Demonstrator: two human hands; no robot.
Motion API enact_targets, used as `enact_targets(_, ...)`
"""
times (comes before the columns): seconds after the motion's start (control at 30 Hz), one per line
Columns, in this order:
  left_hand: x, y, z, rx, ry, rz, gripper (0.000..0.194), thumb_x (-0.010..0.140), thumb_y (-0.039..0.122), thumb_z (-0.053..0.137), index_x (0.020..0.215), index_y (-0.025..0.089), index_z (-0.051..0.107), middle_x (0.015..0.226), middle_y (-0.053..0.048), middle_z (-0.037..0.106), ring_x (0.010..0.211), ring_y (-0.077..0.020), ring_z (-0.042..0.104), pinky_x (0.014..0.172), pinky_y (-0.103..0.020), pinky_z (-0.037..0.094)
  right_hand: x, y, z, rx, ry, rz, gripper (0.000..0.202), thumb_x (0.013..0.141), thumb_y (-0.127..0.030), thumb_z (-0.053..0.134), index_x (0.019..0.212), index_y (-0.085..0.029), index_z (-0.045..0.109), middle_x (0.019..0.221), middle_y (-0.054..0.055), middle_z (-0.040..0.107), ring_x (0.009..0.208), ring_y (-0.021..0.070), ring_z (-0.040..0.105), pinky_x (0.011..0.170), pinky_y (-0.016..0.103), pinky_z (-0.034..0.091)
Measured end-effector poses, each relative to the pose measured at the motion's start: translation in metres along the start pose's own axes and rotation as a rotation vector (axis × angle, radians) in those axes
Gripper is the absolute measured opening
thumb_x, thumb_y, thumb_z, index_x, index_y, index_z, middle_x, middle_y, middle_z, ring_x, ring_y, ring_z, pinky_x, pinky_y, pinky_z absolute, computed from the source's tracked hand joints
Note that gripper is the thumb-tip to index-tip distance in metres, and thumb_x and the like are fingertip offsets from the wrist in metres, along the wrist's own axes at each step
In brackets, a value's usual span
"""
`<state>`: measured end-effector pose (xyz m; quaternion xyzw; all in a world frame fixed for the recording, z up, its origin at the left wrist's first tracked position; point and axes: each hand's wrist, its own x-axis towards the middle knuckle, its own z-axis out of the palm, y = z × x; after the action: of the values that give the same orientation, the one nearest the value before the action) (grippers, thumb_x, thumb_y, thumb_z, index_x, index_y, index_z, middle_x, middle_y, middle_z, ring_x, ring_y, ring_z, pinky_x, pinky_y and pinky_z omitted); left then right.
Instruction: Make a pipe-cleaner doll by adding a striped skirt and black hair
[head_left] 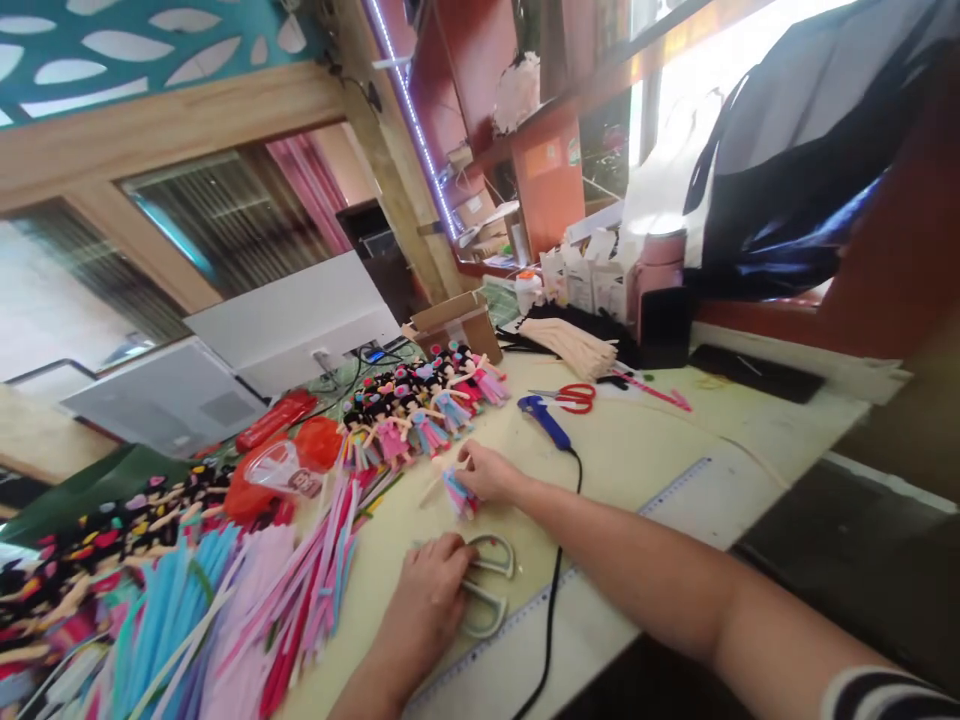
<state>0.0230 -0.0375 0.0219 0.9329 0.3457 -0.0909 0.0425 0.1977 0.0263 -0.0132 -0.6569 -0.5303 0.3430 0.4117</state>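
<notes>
On my feed, the right hand [486,474] has its fingers closed on a small doll [458,493], just left of the palm; the left hand [435,578] covers pale-handled scissors [491,599], and I can't tell its grip.

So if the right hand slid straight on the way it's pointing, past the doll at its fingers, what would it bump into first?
Probably the cluster of dolls just beyond the right hand and the small doll at its fingers, though depth is hard to judge.
</notes>
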Motion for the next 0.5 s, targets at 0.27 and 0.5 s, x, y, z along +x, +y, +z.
enact_targets(0.27,-0.039,0.017,-0.007,-0.03,0.106,0.038,0.039,0.084,0.014,0.052,0.122,0.024,0.052,0.123,-0.006,0.06,0.115,-0.0215,0.053,0.094,-0.035,0.036,-0.015,-0.003,-0.014,-0.146,-0.02,-0.096,0.007,0.084,-0.025,0.054,0.086,-0.018,0.056,0.073,0.002,0.062,0.067,0.0142,0.053,0.058,0.024,0.035)
enact_targets(0.5,-0.079,0.019,0.005,-0.023,0.171,-0.257,0.012,0.088,0.03,0.057,0.092,0.02,0.061,0.096,-0.004,0.068,0.096,-0.0202,0.06,0.085,-0.035,0.04,-0.003,0.016,-0.008,-0.214,-0.036,-0.183,0.013,0.084,-0.029,0.053,0.086,-0.017,0.059,0.049,-0.003,0.053,0.045,0.0133,0.046,0.051,0.025,0.032)
